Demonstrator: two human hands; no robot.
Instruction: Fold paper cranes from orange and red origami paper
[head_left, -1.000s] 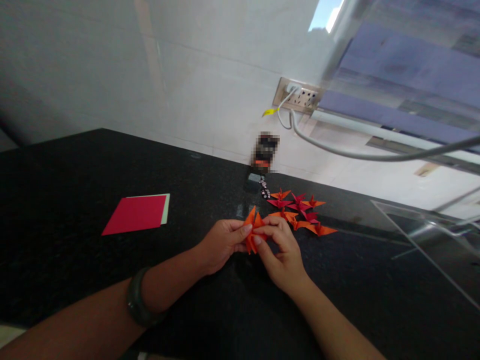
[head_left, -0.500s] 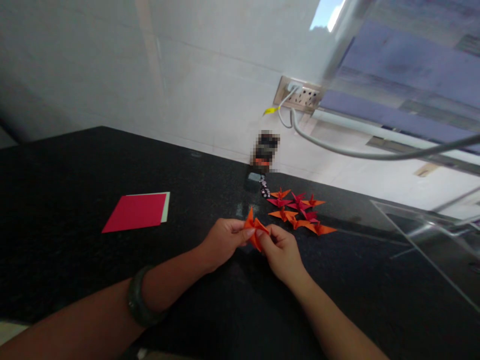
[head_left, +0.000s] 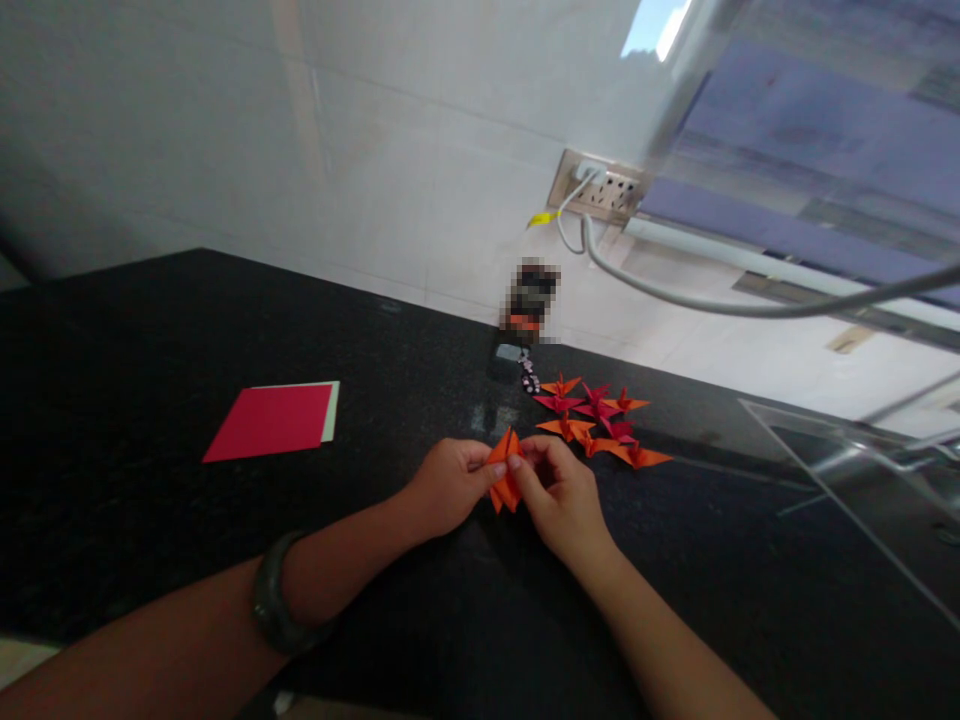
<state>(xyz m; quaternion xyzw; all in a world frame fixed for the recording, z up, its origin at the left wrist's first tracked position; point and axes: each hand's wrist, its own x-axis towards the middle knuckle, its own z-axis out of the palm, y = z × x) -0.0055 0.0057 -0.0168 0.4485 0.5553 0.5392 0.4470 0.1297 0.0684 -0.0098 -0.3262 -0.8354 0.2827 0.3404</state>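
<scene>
Between my two hands is a piece of folded orange origami paper (head_left: 507,484), its narrow points facing up and down. My left hand (head_left: 452,484) pinches its left side, thumb laid across the front. From the other side my right hand (head_left: 564,497) grips it between thumb and fingers; the fingertips behind the paper are hidden. Just beyond my right hand lie several finished paper cranes, among them an orange crane (head_left: 641,456) and a red crane (head_left: 596,403). A stack of red paper squares (head_left: 270,424), with a pale green sheet under it, rests well to the left.
The dark stone counter (head_left: 150,350) meets a tiled wall. A phone (head_left: 531,295), blurred out, leans there beside a beaded strap (head_left: 529,376). A wall socket (head_left: 596,187) has a grey cable (head_left: 712,308) hanging near it. At right is a sink edge (head_left: 840,500).
The folded paper has been pressed narrower: its spread right flap has come in, and its lower points now show beneath my thumbs. Both hands keep nearly the same place.
</scene>
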